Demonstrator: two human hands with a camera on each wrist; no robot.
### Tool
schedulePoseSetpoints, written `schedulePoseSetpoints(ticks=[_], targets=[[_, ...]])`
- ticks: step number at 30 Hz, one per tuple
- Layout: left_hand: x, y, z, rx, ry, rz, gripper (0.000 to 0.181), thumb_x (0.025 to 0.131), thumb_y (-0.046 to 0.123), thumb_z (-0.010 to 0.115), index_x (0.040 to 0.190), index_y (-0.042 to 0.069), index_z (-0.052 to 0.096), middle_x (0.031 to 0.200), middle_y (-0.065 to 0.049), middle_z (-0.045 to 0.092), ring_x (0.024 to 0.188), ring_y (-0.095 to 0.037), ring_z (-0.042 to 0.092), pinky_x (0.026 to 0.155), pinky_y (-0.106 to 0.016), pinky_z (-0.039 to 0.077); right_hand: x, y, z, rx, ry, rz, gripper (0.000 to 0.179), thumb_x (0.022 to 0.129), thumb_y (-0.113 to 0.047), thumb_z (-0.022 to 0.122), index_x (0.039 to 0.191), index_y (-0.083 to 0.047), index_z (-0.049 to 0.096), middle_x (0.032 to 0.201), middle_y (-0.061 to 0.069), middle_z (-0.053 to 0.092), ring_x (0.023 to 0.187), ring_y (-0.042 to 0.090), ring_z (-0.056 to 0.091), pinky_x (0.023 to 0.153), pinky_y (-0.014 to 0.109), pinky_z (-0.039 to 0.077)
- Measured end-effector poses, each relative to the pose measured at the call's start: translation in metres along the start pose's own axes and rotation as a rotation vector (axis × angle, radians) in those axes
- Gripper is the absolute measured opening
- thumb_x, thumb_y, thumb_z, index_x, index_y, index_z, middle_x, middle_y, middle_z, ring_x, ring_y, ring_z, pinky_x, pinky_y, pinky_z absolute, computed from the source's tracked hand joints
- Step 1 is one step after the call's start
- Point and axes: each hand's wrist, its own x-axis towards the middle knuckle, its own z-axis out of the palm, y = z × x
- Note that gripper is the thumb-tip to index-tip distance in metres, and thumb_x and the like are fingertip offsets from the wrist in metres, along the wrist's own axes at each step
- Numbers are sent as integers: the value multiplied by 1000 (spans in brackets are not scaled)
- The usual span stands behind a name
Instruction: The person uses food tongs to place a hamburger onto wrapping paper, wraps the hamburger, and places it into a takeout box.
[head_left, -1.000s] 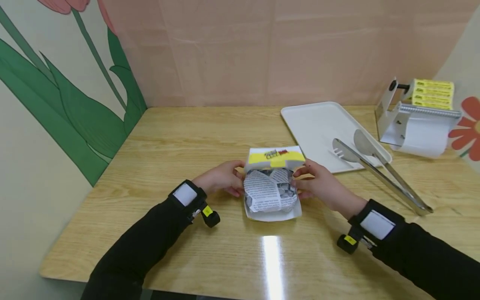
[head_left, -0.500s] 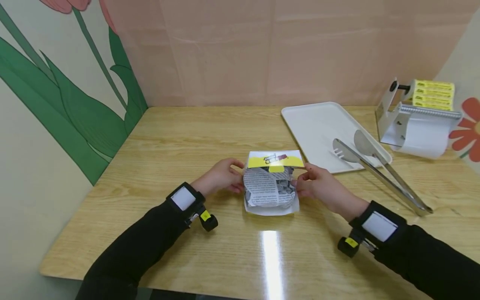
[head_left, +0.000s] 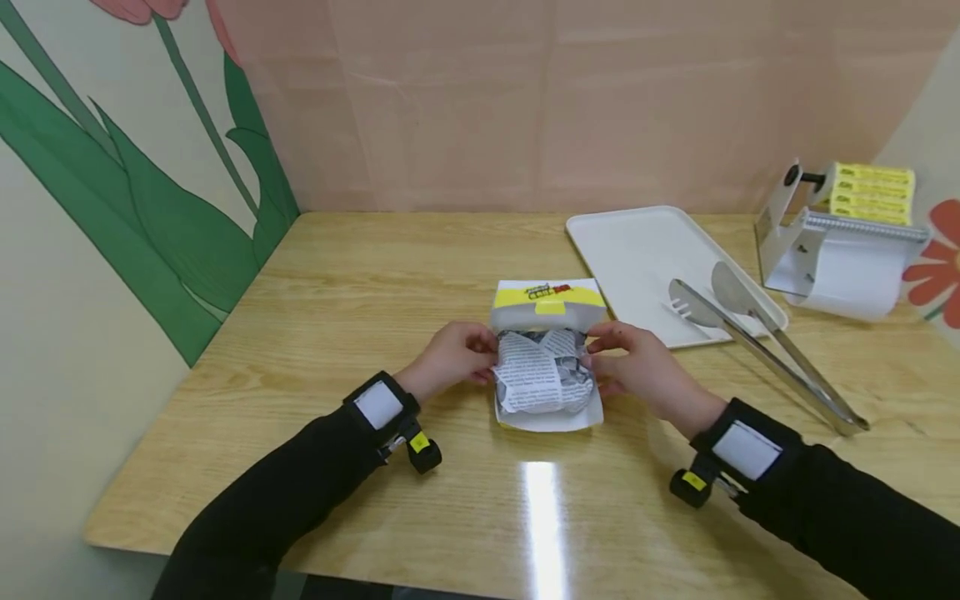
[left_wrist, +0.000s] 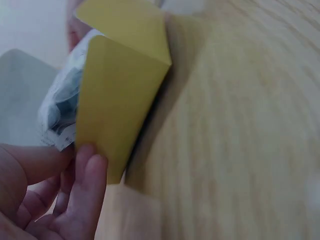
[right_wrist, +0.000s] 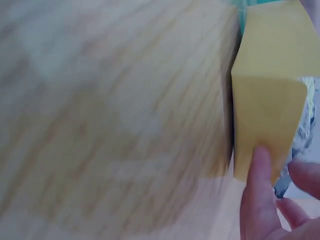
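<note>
A yellow-and-white takeaway box (head_left: 551, 422) stands on the table with its lid (head_left: 549, 315) tipped up at the back. Inside lies a bundle wrapped in newsprint paper (head_left: 536, 377); what it wraps is hidden. My left hand (head_left: 452, 358) pinches the box's left side: in the left wrist view the fingertips (left_wrist: 90, 165) lie against the yellow outer wall, the thumb at the inner edge. On the opposite side, my right hand (head_left: 632, 363) has a finger (right_wrist: 261, 170) on the outer wall and the thumb near the bundle, holding the box there.
Behind and to the right lies a white tray (head_left: 630, 250). Metal tongs (head_left: 787, 358) rest across its near corner, handles toward me. A label dispenser (head_left: 847, 250) with a yellow roll stands at the far right. The table's left edge (head_left: 187, 375) meets the wall.
The lid dipped toward the bundle half a second ago and now stands raised again. Both hands have stayed at the box's sides with small shifts.
</note>
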Motion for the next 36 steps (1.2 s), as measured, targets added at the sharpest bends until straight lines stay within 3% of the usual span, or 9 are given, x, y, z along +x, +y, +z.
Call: schedulePoseSetpoints(ticks=[5, 9, 13, 16, 22, 26, 29, 32, 36], targets=[[-2, 3, 5, 35, 65, -2, 14, 89, 6, 56, 99, -1, 64, 91, -12, 63, 71, -18, 64, 66, -30, 54, 0, 2, 2, 0, 57, -6, 46, 89, -13, 59, 131, -2, 43, 123, 17, 42, 97, 25, 54, 75, 31, 54], [-7, 7, 2, 34, 49, 2, 24, 94, 15, 50, 102, 0, 66, 100, -12, 64, 82, -23, 65, 73, -32, 54, 1, 1, 2, -9, 73, 8, 43, 89, -13, 59, 127, 0, 45, 130, 19, 43, 98, 25, 55, 75, 30, 53], [-12, 5, -2, 154, 11, 30, 24, 88, 19, 61, 109, 8, 66, 106, -5, 65, 94, -18, 61, 82, -32, 50, 1, 0, 2, -11, 74, 43, 40, 89, -15, 59, 124, 0, 46, 134, 18, 43, 101, 24, 54, 77, 29, 52], [-12, 2, -2, 244, 30, 54, 27, 81, 21, 70, 106, 13, 67, 106, 0, 64, 98, -15, 58, 82, -30, 47, -1, -1, 3, -3, 79, 65, 40, 89, -13, 59, 125, 0, 46, 135, 18, 42, 101, 23, 52, 78, 28, 51], [-9, 1, 4, 184, 95, -3, 51, 73, 23, 77, 114, 10, 49, 97, -5, 58, 85, -18, 56, 71, -27, 47, -4, -1, 5, -2, 99, 63, 38, 91, -18, 56, 125, -3, 50, 138, 14, 38, 107, 25, 45, 80, 28, 47], [-5, -1, 5, 97, 12, -24, 82, 74, 21, 76, 141, 21, 28, 91, -10, 55, 72, -21, 61, 65, -30, 53, -3, 3, 5, 28, 73, 52, 39, 93, -25, 53, 128, -7, 53, 137, 12, 43, 107, 20, 47, 79, 27, 48], [-2, -4, 2, 23, -66, -10, 98, 74, 17, 75, 146, 34, 11, 86, -11, 52, 68, -22, 61, 64, -34, 54, -3, 7, 5, 65, 43, 36, 42, 92, -28, 54, 130, -9, 52, 136, 13, 45, 97, 13, 52, 74, 25, 49], [3, -8, 0, -43, -139, -19, 99, 74, 13, 75, 145, 39, 11, 82, -12, 54, 71, -22, 63, 66, -37, 55, -1, 10, 4, 100, 24, 29, 44, 90, -29, 57, 130, -9, 52, 137, 12, 45, 92, 6, 53, 72, 25, 50], [9, -11, -2, -67, -231, -66, 85, 75, 12, 74, 142, 29, 23, 85, -11, 62, 74, -21, 65, 70, -38, 54, 0, 11, 4, 139, 26, 30, 42, 89, -26, 60, 125, -5, 56, 127, 8, 54, 90, 5, 53, 72, 25, 49]])
